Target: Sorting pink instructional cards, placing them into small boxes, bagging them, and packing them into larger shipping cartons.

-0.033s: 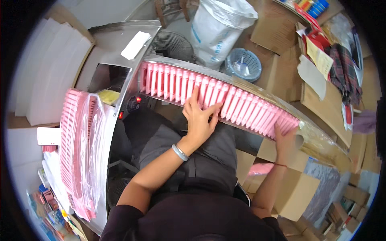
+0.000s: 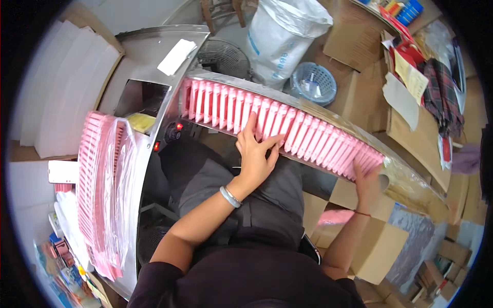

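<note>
A long row of slim pink plastic pieces (image 2: 308, 136), packed side by side, stands in a narrow metal-edged channel in front of me. My left hand (image 2: 257, 156), wearing a pale bangle, rests on the middle of the row. Its fingers are spread, with fingertips touching the tops and near edge of the pieces. At the row's right end, where the pieces lean, my right hand (image 2: 367, 179) has its thumb at the near side and its fingers around the last ones. Those fingers are slightly blurred and partly hidden.
Left of me, a metal bench (image 2: 159, 43) carries a plastic-wrapped stack of pink pieces (image 2: 95, 179). Beyond the channel are a fan (image 2: 223, 56), a white sack (image 2: 282, 41) and a blue basket (image 2: 313, 84). An open cardboard box (image 2: 380, 249) sits below my right forearm.
</note>
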